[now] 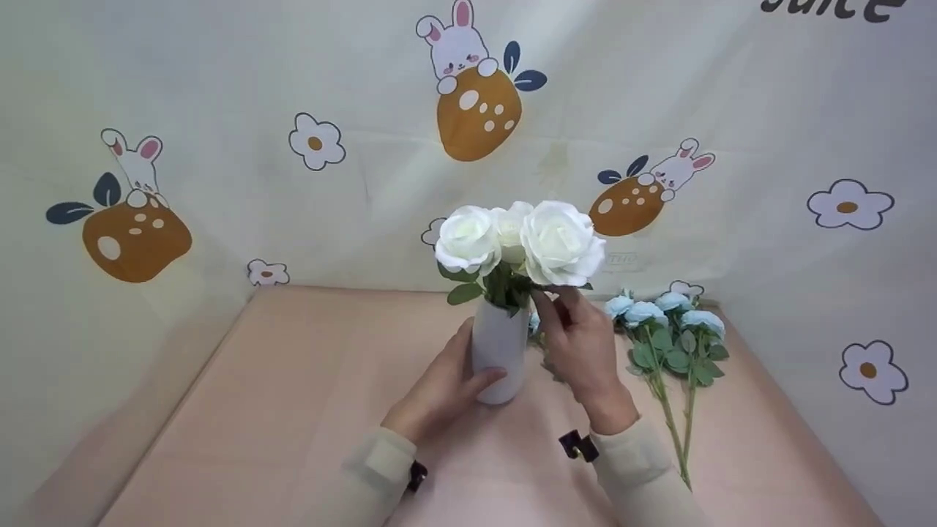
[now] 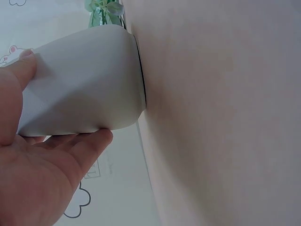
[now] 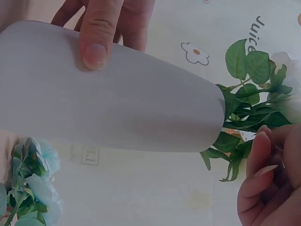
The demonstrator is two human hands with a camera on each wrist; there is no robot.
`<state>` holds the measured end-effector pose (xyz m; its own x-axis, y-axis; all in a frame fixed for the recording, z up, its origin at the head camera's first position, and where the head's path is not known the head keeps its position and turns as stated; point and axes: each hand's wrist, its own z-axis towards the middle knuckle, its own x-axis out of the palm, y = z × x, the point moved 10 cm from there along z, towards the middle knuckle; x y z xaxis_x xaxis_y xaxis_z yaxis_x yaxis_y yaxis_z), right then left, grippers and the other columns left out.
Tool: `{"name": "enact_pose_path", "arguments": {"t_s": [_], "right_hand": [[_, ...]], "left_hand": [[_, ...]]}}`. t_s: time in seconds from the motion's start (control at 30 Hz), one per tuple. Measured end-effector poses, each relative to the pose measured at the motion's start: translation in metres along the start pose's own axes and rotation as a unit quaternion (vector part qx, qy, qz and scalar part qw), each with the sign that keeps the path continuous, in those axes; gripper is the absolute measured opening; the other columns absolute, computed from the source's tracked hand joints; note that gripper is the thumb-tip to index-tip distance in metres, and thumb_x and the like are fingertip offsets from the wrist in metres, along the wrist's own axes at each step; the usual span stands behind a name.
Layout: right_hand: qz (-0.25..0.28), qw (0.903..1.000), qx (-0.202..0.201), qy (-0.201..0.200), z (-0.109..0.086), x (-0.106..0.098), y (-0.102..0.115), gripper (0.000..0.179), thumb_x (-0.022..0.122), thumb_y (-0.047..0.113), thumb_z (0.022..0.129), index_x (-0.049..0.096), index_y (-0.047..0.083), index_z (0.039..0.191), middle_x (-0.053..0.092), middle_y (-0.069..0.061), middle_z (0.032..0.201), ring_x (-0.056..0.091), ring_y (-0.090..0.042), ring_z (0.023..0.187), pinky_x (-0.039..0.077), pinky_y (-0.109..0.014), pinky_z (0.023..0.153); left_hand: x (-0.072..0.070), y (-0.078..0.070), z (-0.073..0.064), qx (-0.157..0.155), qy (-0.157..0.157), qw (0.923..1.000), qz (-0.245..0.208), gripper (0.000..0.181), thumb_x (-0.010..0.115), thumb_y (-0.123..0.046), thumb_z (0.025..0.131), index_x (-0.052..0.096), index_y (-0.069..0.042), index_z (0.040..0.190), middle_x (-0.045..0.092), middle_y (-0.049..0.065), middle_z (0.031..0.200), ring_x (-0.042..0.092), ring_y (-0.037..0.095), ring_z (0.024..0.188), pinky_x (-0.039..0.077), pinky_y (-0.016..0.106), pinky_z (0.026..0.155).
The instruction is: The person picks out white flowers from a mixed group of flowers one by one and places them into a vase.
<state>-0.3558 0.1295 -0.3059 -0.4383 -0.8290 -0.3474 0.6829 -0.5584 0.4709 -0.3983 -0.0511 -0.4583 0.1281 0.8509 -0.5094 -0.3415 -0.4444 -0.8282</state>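
Note:
A pale grey vase stands on the table, slightly tilted in the head view, with several white roses and their green leaves at its mouth. My left hand grips the vase from the left side, its thumb across the front. Just under the largest rose, my right hand has its fingers curled at the stems beside the vase mouth. Its fingertips meet the greenery there and appear to pinch a rose stem, which is partly hidden.
Light blue artificial flowers with long green stems lie on the table at the right. Part of another blue bloom shows behind the vase. A printed curtain with rabbits and flowers hangs around the back and sides.

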Motion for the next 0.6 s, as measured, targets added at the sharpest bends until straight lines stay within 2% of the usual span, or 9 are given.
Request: {"name": "enact_pose_path", "arguments": {"t_s": [0.23,0.4,0.5,0.6], "right_hand": [[-0.006,0.9998,0.02,0.006,-0.003,-0.011,-0.012,0.009,0.074,0.018,0.106,0.081,0.014,0.111,0.049,0.007,0.061,0.042,-0.004,0.052,0.036,-0.026,0.049],[-0.014,0.9992,0.027,0.026,-0.012,-0.018,-0.028,0.014,0.071,0.017,0.106,0.081,0.015,0.117,0.058,0.009,0.066,0.049,-0.004,0.056,0.043,-0.024,0.051],[-0.029,0.9969,0.037,0.063,-0.021,-0.016,-0.041,0.021,0.072,0.02,0.106,0.079,0.013,0.125,0.069,0.007,0.078,0.061,-0.007,0.068,0.052,-0.026,0.058],[-0.059,0.9906,0.042,0.117,-0.035,-0.008,-0.054,0.033,0.074,0.026,0.106,0.074,0.013,0.136,0.077,-0.001,0.104,0.071,-0.014,0.092,0.061,-0.035,0.073]], "left_hand": [[0.005,-0.001,0.004,0.008,0.006,0.9999,-0.008,0.092,0.077,-0.045,0.103,0.023,-0.022,0.174,0.048,0.012,0.169,0.048,0.033,0.157,0.036,0.056,0.134],[0.009,0.001,0.006,0.004,0.014,0.9999,-0.004,0.093,0.077,-0.045,0.103,0.022,-0.023,0.175,0.047,0.012,0.17,0.047,0.034,0.157,0.035,0.057,0.134],[0.006,0.004,0.002,-0.012,0.015,0.9998,0.005,0.096,0.077,-0.046,0.102,0.02,-0.023,0.176,0.043,0.013,0.173,0.045,0.035,0.159,0.034,0.058,0.134],[0.001,0.008,-0.003,-0.028,0.014,0.9994,0.016,0.1,0.077,-0.048,0.102,0.018,-0.021,0.177,0.037,0.014,0.177,0.039,0.036,0.162,0.031,0.059,0.136]]}}
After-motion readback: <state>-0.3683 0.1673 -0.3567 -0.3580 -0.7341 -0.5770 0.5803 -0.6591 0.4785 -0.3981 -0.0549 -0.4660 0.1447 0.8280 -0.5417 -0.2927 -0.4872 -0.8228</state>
